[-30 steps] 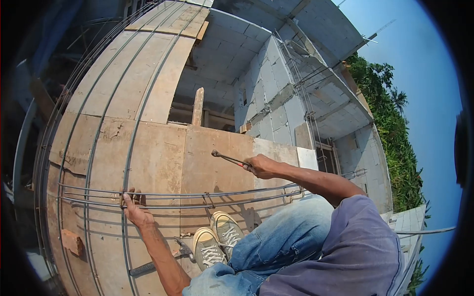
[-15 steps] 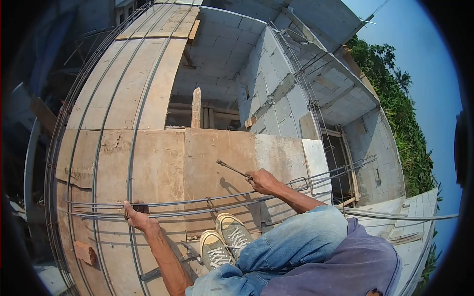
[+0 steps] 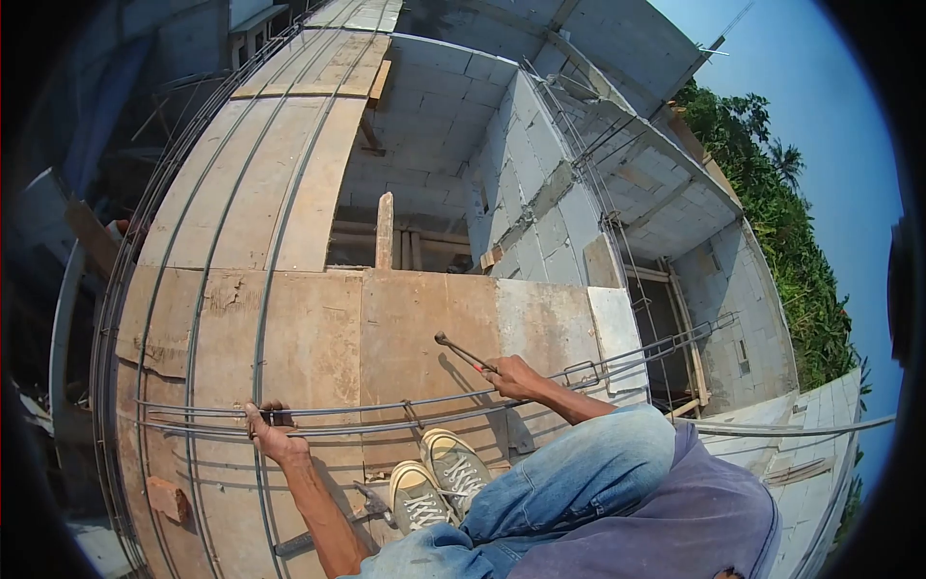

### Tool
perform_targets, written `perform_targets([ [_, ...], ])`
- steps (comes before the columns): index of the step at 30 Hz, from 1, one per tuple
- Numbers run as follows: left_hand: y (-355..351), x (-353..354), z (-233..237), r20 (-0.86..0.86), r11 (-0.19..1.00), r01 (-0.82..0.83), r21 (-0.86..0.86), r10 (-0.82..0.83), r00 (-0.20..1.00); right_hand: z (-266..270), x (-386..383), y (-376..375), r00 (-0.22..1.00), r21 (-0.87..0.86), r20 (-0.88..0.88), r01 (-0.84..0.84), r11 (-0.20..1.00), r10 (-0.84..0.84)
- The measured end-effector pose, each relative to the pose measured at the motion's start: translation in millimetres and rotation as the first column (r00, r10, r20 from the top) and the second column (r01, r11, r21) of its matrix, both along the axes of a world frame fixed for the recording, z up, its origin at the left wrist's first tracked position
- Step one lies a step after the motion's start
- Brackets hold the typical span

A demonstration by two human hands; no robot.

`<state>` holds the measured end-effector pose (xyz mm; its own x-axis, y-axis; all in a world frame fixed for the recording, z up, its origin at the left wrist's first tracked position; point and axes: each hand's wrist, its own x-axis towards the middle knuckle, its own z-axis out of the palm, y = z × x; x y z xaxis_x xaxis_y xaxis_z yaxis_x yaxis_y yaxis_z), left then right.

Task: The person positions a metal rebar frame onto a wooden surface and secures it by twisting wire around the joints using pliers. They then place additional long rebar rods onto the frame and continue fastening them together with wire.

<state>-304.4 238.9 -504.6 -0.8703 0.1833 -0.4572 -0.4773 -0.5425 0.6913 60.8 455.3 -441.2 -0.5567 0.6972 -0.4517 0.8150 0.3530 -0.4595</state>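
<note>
My left hand (image 3: pixel 278 436) is closed around the left end of a long, narrow rebar cage (image 3: pixel 338 417), where it crosses the bars lying lengthwise. Its fingertips are partly hidden behind the steel. In my right hand (image 3: pixel 516 377) is a slim metal tool that looks like pincers (image 3: pixel 461 351), held by the handles just above the cage. The tool's small head points up and left, away from the steel. A stirrup (image 3: pixel 413 415) rings the cage bars between my hands. My shoes (image 3: pixel 421 497) stand just below the cage.
A hammer (image 3: pixel 328 534) lies by my left forearm, and a broken brick (image 3: pixel 168 499) sits farther left. Long rebars (image 3: pixel 258 338) run over the plywood deck (image 3: pixel 309 328). Beyond the deck edge is a deep opening (image 3: pixel 405 207) between block walls (image 3: pixel 531 145).
My right hand has shifted slightly right and down, and the tool's head has tilted. My left hand stays on the rebar cage. The whole view has moved down a little.
</note>
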Motion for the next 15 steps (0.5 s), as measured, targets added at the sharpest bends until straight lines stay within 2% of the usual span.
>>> perform_targets([
  [2,4.1,-0.3,3.5,0.060,0.992,-0.017,-0.126,0.024,0.998,0.3,0.6,0.6,1.000,-0.016,0.008,0.008,1.000,-0.008],
  [3,7.4,0.6,5.9,0.060,0.993,-0.059,-0.107,0.066,0.996,4.7,-1.1,-1.6,0.996,-0.063,0.011,0.090,0.994,-0.089],
  [4,9.7,0.4,4.9,0.049,0.992,-0.086,-0.091,0.090,0.995,5.9,-2.5,-1.0,0.998,-0.061,0.021,0.063,0.996,-0.062],
  [6,8.2,1.1,0.5,0.034,0.995,-0.085,-0.048,0.086,0.996,16.8,-6.1,-1.6,0.996,-0.163,0.017,0.085,0.983,-0.084],
  [7,3.5,2.7,-2.1,0.030,0.999,-0.049,-0.007,0.050,0.998,19.5,-7.9,-0.2,0.998,-0.160,0.012,0.064,0.985,-0.063],
  [10,0.2,10.2,1.5,0.064,0.995,-0.094,0.011,0.093,0.994,22.6,-10.9,-2.0,0.997,-0.198,0.038,0.076,0.977,-0.070],
  [11,-1.9,10.1,-2.1,0.027,0.989,-0.079,0.123,0.076,0.997,23.2,-10.7,-1.9,0.994,-0.227,0.064,0.096,0.969,-0.083],
  [12,-0.6,9.0,-5.1,0.027,0.989,-0.090,0.114,0.087,0.996,25.2,-10.5,-0.5,0.991,-0.255,0.096,0.114,0.960,-0.092],
  [15,-6.5,10.7,-4.3,0.051,0.974,-0.019,0.225,0.008,0.999,11.1,-0.1,7.3,0.983,-0.381,-0.005,0.167,0.909,-0.182],
])
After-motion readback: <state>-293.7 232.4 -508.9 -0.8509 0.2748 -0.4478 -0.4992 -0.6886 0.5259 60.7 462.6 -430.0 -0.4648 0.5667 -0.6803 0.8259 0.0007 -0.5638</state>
